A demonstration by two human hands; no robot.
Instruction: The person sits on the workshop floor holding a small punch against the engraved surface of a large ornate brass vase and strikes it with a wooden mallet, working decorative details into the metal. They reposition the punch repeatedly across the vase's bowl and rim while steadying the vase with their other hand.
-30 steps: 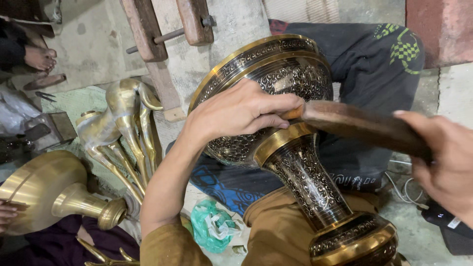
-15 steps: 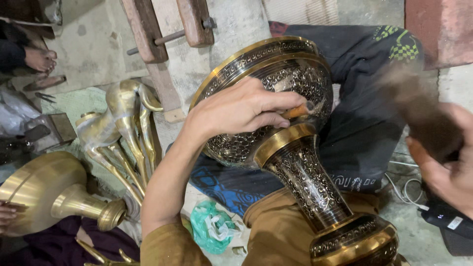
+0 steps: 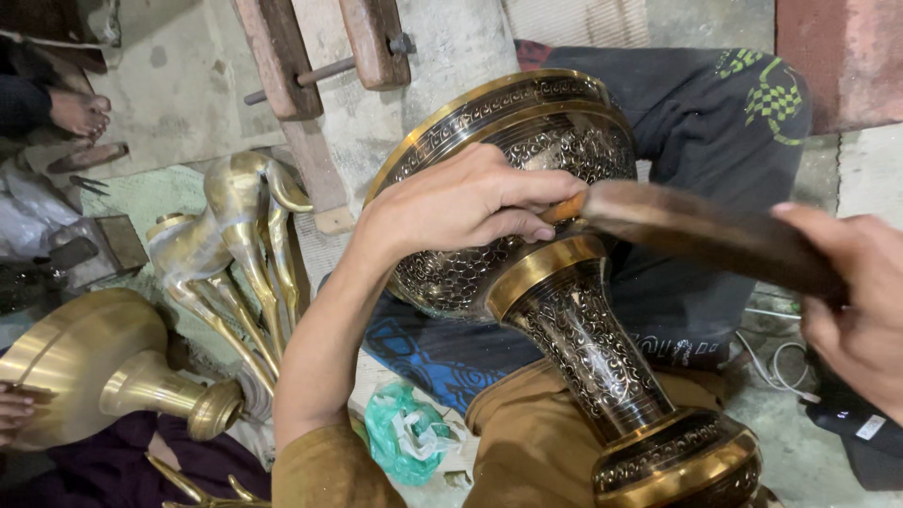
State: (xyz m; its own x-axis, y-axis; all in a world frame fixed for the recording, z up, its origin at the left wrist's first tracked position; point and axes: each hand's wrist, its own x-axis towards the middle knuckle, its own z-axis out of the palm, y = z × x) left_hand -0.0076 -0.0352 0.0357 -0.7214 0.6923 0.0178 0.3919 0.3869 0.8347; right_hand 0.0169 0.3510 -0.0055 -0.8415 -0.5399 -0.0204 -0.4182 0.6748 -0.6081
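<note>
While the left hand (image 3: 461,202) lies curled over the bowl of an engraved brass vase (image 3: 536,273), its thumb and fingertips pinch the orange-tipped end of a small chisel-like tool (image 3: 562,209) against the metal just above the gilt collar. The right hand (image 3: 861,301) is closed around the handle of a dark wooden mallet (image 3: 701,235), whose blurred head touches or nearly touches the pinched tool, just beside the left fingertips. Below that pinch the vase's patterned stem runs down to its banded foot, lying tilted across the person's lap with its rim turned away from the grip. Beyond the left forearm, well apart from the grasp, stand plain brass horn-shaped pieces (image 3: 240,245) and a plain brass vase (image 3: 94,367), which another person's fingers (image 3: 19,409) touch. Near the left elbow lies a crumpled green plastic bag (image 3: 404,442).
</note>
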